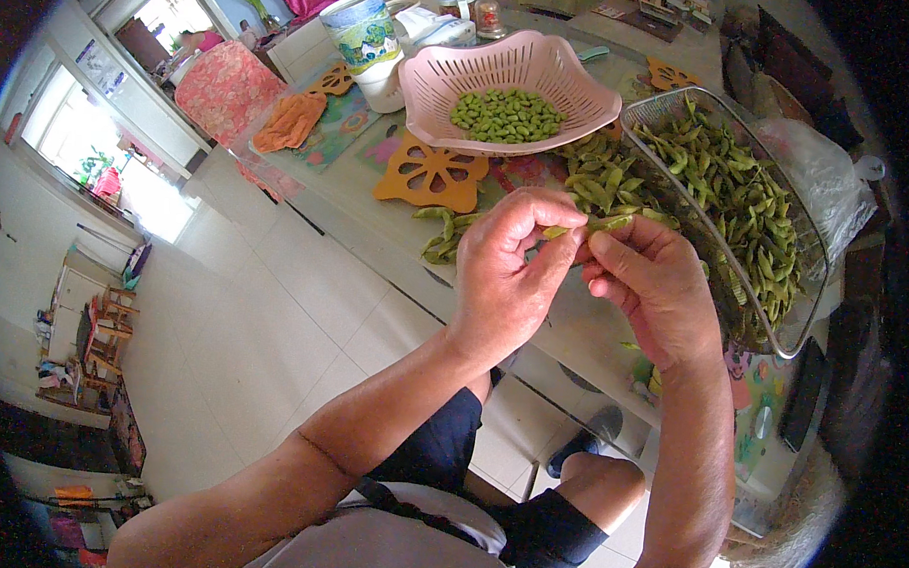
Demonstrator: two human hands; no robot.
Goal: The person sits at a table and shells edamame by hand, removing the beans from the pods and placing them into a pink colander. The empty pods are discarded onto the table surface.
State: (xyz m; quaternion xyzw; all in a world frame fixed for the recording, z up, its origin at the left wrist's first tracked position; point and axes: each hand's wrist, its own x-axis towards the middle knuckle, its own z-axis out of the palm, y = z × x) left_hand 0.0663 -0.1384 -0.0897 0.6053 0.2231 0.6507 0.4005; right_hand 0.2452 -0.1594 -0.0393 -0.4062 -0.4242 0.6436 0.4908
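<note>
Between them, my left hand [512,260] and my right hand [650,283] grip a green soybean pod [610,223] near the table's front edge. My left thumb and forefinger pinch one end of it; the right thumb and fingers hold the other. Behind the hands stands a pink slotted plastic basket [431,80] with shelled green beans [509,115] in its bottom. To the right, a wire mesh basket [716,210] is heaped with whole pods [757,212]. More loose pods [605,176] lie on the table beyond my fingers, and a small pile [449,231] is left of my left hand.
An orange flower-shaped trivet [432,174] lies before the pink basket. A painted canister [369,52] and an orange cloth [290,122] are at the left. A clear plastic bag [819,176] sits beyond the mesh basket. A floral-covered chair [225,88] stands past the glass-topped table [396,241].
</note>
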